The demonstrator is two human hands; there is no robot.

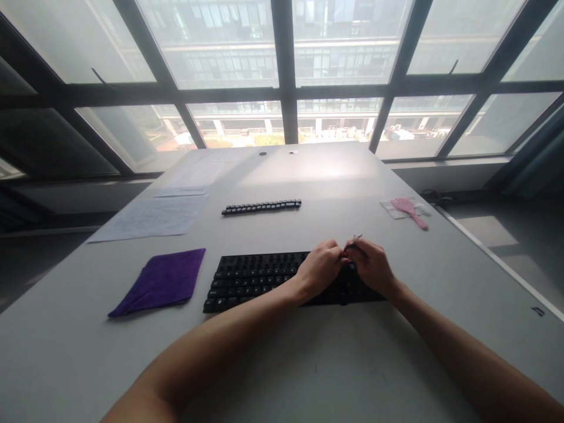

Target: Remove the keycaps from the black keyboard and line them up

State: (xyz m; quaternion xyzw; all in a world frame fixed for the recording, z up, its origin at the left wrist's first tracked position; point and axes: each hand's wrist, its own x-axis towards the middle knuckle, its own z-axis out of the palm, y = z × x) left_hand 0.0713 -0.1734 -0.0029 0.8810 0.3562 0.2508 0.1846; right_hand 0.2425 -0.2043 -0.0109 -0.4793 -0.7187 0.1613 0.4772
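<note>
A black keyboard (251, 282) lies in front of me, with bare switches along its back row and keycaps on the rows nearer me. Above its right part, my right hand (372, 264) is closed round a small dark tool with thin wire prongs, seemingly a keycap puller (356, 239), its tips pointing up. My left hand (321, 264) meets it there, fingers pinched together against the right fingertips; what they hold is hidden. Both hands cover much of the keyboard's right side. Behind the keyboard, loose black keycaps (262, 207) stand lined up in rows.
A folded purple cloth (161, 282) lies left of the keyboard, with paper sheets (150, 218) behind it. At the right, a pink hairbrush (409, 212) rests on a clear plastic bag (390, 210). Large windows rise beyond the white table (273, 370).
</note>
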